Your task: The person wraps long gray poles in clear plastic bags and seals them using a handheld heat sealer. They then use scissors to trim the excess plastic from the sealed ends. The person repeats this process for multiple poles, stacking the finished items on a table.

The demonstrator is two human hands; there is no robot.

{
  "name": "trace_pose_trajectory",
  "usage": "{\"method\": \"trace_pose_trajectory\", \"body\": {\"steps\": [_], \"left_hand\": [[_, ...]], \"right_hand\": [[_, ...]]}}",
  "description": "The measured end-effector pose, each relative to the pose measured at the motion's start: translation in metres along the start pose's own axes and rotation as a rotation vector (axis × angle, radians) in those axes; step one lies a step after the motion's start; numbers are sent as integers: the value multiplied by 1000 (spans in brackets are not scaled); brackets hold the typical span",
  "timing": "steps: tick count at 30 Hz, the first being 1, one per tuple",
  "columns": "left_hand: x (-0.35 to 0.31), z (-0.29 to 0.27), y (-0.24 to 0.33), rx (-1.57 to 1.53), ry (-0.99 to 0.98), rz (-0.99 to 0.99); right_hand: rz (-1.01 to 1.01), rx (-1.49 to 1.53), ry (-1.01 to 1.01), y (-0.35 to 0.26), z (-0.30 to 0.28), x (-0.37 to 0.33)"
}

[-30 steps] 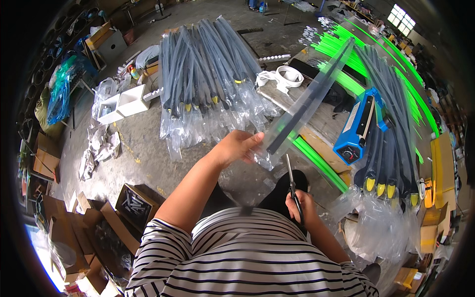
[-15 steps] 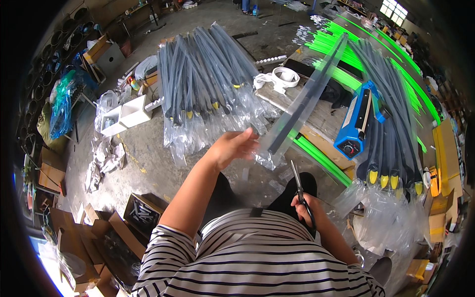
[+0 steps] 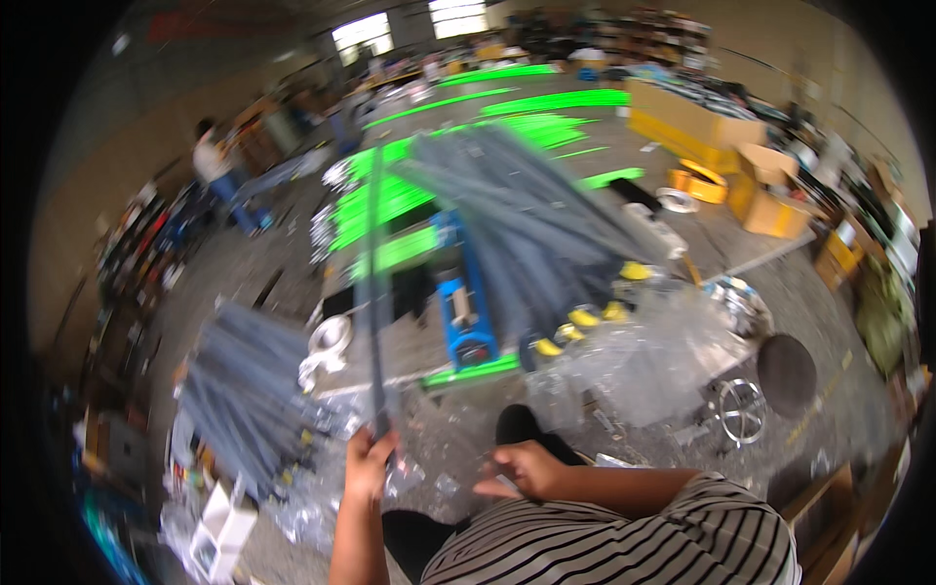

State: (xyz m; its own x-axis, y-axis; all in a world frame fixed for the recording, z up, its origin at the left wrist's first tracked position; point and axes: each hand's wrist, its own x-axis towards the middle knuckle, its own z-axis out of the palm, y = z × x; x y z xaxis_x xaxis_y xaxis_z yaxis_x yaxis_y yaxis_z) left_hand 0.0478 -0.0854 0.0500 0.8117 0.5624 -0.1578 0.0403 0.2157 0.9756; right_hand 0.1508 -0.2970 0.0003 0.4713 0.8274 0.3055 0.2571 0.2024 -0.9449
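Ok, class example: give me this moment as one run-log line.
left hand: holding dark strip by its near end | right hand: blurred, grip unclear | blue device: left of grey bundle

Head-worn fisheye, left of the pair, looks from above the striped shirt (image 3: pixel 614 541) down and forward, left hand (image 3: pixel 369 460) and right hand (image 3: pixel 526 469) close below, workshop floor (image 3: pixel 294 252) receding to bright windows (image 3: pixel 458 18) at the top.
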Motion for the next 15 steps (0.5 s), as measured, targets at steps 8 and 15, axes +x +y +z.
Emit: {"method": "trace_pose_trajectory", "body": {"steps": [8,15], "left_hand": [[-14,17,-11,177,-67,367],[-58,27,28,93,-74,474]], "right_hand": [[-40,-99,181,-97,-23,7],[20,-601,670,-174,-140,-19]]}}
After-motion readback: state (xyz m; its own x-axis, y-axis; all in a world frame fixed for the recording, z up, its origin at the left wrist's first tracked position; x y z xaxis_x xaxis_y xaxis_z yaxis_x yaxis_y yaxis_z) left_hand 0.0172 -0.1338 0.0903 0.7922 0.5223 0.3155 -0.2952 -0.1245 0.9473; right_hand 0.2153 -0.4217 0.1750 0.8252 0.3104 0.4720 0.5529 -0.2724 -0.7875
